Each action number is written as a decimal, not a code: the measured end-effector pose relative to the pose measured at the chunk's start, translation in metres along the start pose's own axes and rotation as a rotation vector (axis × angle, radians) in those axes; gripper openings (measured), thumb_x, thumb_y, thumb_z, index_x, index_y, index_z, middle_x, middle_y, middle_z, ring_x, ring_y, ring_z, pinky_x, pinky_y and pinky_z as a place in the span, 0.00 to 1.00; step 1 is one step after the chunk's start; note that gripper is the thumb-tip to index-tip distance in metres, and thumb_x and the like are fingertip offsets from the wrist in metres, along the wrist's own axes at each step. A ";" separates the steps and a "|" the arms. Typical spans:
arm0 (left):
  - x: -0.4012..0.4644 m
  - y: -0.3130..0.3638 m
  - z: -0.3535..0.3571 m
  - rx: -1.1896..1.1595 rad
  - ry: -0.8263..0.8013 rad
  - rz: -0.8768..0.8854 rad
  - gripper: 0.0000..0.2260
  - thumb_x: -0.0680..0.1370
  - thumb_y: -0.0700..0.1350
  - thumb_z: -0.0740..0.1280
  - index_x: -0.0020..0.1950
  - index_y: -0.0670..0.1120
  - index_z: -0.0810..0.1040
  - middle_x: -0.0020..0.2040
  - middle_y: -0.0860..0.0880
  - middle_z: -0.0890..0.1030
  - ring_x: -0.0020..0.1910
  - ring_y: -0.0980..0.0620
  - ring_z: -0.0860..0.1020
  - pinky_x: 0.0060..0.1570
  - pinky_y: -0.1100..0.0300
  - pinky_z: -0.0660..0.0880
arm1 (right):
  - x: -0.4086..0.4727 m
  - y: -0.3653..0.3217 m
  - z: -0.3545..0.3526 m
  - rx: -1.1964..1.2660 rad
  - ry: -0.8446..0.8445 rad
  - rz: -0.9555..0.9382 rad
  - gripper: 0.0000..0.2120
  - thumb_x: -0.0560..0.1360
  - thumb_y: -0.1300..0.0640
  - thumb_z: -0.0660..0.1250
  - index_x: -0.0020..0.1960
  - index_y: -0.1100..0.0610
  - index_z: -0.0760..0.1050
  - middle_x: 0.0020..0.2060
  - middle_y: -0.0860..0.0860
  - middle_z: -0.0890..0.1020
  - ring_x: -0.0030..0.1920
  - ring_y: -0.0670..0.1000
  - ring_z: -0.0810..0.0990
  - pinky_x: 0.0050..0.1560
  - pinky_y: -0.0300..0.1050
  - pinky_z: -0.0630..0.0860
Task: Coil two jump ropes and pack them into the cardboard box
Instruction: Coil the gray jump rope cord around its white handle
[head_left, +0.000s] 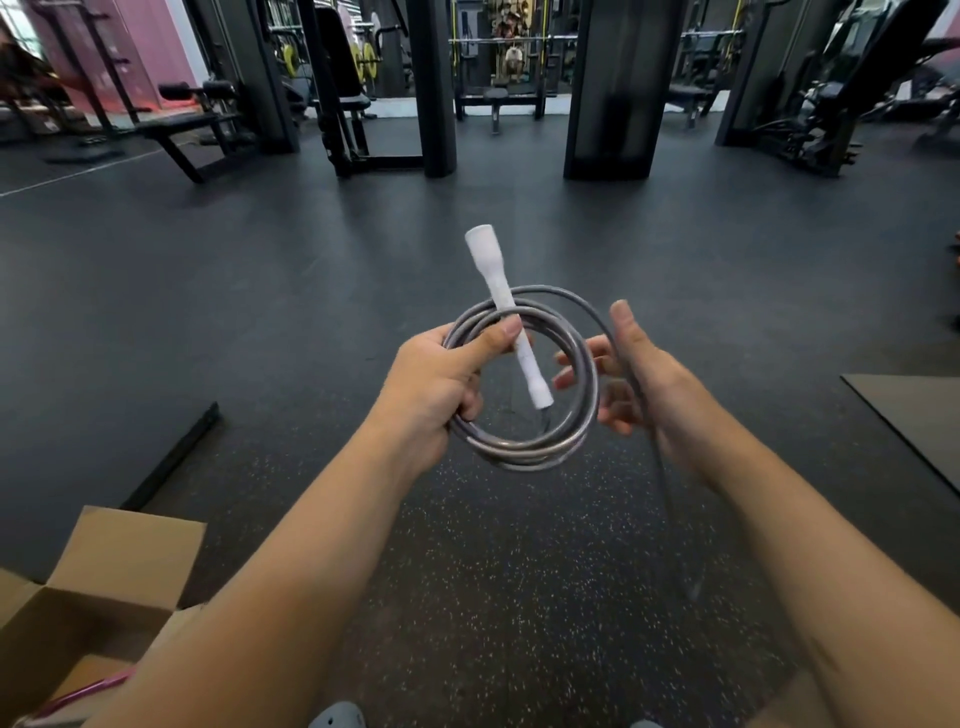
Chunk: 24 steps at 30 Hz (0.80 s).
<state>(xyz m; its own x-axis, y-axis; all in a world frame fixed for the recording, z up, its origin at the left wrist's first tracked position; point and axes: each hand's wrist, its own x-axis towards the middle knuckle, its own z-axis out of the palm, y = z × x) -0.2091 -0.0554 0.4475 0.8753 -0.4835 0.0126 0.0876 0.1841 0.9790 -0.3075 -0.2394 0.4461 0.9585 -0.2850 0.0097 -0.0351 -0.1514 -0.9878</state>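
1. The left hand (436, 387) holds a grey jump rope (524, 447) wound into several round loops, its grip curled about the left side of the coil, thumb pressed across the white handle (506, 312).
2. The handle lies slantwise across the coil, wide end pointing up and away from the person, narrow end inside the ring of loops.
3. The right hand (639, 379) stands just beside the coil's right side, its grip spread and relaxed, fingers reaching toward the loops; a loose strand of the rope runs across its palm and hangs down toward the floor (519, 571).
4. The coil is held in the air above the dark speckled floor, in front of the person.
5. An open cardboard box (104, 582) stands on the floor at the near left corner of the view, flaps raised; a pink cord (78, 693) shows inside it.
6. Gym benches and weight machines stand at the far side of the floor.
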 end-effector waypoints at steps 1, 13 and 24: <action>0.000 -0.002 0.005 -0.047 0.067 -0.006 0.16 0.67 0.53 0.80 0.46 0.44 0.83 0.50 0.43 0.76 0.24 0.55 0.58 0.21 0.63 0.58 | -0.002 0.000 0.008 0.017 -0.041 -0.013 0.31 0.77 0.30 0.58 0.58 0.55 0.81 0.47 0.55 0.87 0.32 0.48 0.74 0.32 0.42 0.66; -0.003 -0.007 0.009 -0.001 0.149 -0.038 0.16 0.77 0.55 0.73 0.43 0.43 0.78 0.31 0.51 0.74 0.28 0.54 0.74 0.29 0.60 0.77 | 0.004 0.003 0.019 0.022 -0.025 -0.126 0.08 0.81 0.49 0.67 0.46 0.52 0.78 0.30 0.46 0.75 0.27 0.45 0.67 0.27 0.39 0.62; 0.003 0.022 -0.043 0.570 -0.120 -0.078 0.48 0.65 0.60 0.81 0.79 0.49 0.63 0.66 0.50 0.81 0.62 0.52 0.81 0.65 0.49 0.77 | 0.009 0.007 -0.006 -0.418 -0.084 -0.221 0.15 0.82 0.46 0.64 0.46 0.56 0.79 0.31 0.43 0.76 0.32 0.42 0.73 0.37 0.37 0.68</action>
<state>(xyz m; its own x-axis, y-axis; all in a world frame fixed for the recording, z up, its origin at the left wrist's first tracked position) -0.1844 -0.0161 0.4601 0.8134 -0.5770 -0.0731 -0.1494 -0.3287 0.9325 -0.3009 -0.2488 0.4399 0.9749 -0.1280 0.1823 0.0776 -0.5720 -0.8165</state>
